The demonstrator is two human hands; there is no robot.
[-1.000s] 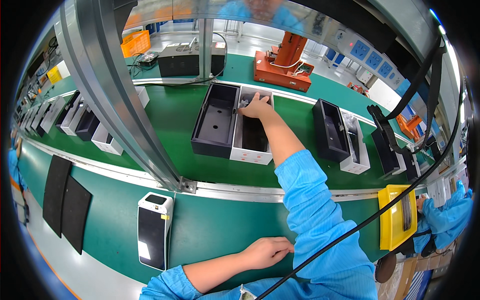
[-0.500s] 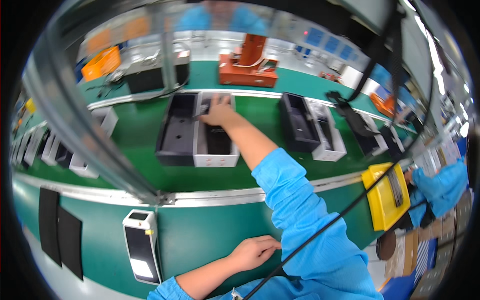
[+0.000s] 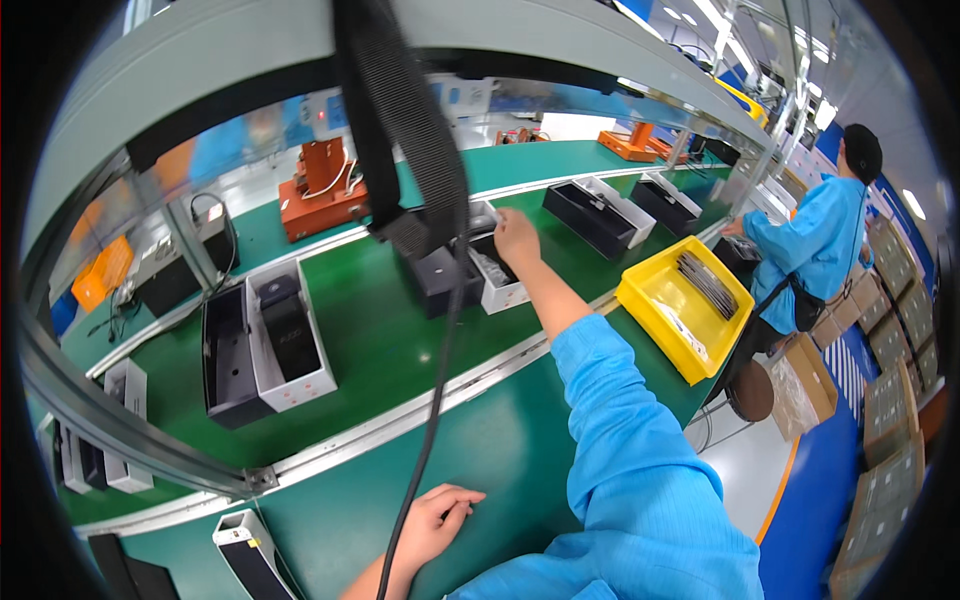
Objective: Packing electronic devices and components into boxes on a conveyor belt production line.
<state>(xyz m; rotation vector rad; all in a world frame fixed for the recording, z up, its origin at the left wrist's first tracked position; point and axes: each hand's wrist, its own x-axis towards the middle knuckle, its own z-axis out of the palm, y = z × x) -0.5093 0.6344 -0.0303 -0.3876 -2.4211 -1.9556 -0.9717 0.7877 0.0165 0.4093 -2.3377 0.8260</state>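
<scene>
My right hand (image 3: 517,242) reaches over the green belt to a small white box (image 3: 507,297), its fingers bent together at the box's far end. What they pinch, if anything, is hidden. Inside that box lies something dark with a clear, shiny part. A dark box half (image 3: 436,290) stands against its left side, partly covered by a hanging black strap (image 3: 415,150). My left hand (image 3: 432,522) rests on the near green bench (image 3: 360,480), fingers loosely stretched and holding nothing. Further left, a white box (image 3: 310,393) holds a black insert (image 3: 290,338) beside an open dark box (image 3: 232,365).
A yellow tray (image 3: 640,293) with dark strips sits at the right bench edge. More box pairs, including a dark box (image 3: 590,222), line the belt. A white-and-black device (image 3: 250,555) stands near left. A co-worker in blue (image 3: 825,235) stands at the right; a metal post (image 3: 130,420) rises left.
The view has swung right. My right hand has left the white box with the black insert and moved right to another white box. My left hand stays on the bench.
</scene>
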